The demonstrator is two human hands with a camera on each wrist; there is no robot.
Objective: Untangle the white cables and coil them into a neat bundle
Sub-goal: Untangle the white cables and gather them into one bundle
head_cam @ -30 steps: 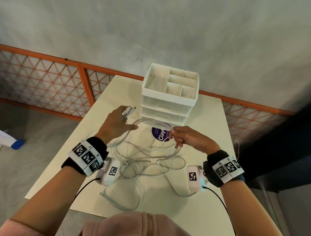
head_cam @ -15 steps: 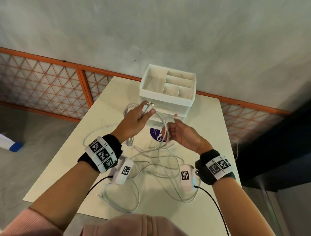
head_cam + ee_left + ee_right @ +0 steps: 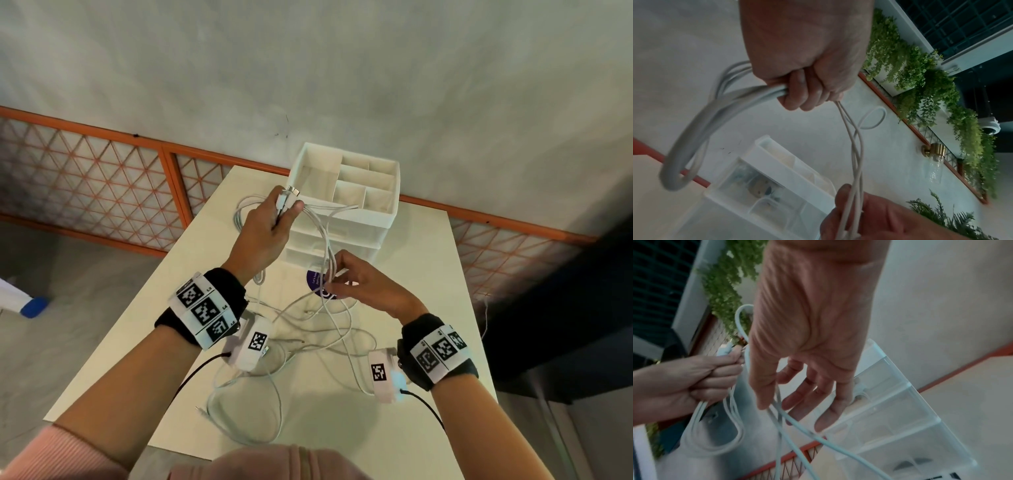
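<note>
White cables (image 3: 329,236) (count unclear): left hand (image 3: 263,236) grips coils, right hand (image 3: 363,286) pinches two strands.

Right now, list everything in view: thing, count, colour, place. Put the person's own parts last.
white cables: several, exact count unclear, white; tangled on the table, some loops lifted in both hands
plugs: at least two, white and metal; at the left hand's fingertips
drawer organiser: one, white; far end of the table
table: one, cream; centre
round label: one, purple; on the table before the organiser
railing: one, orange; behind the table
hanging plants: several, green; along the wall
wrist bands: two, black with white markers
left hand: grips coiled loops
right hand: pinches strands
</note>
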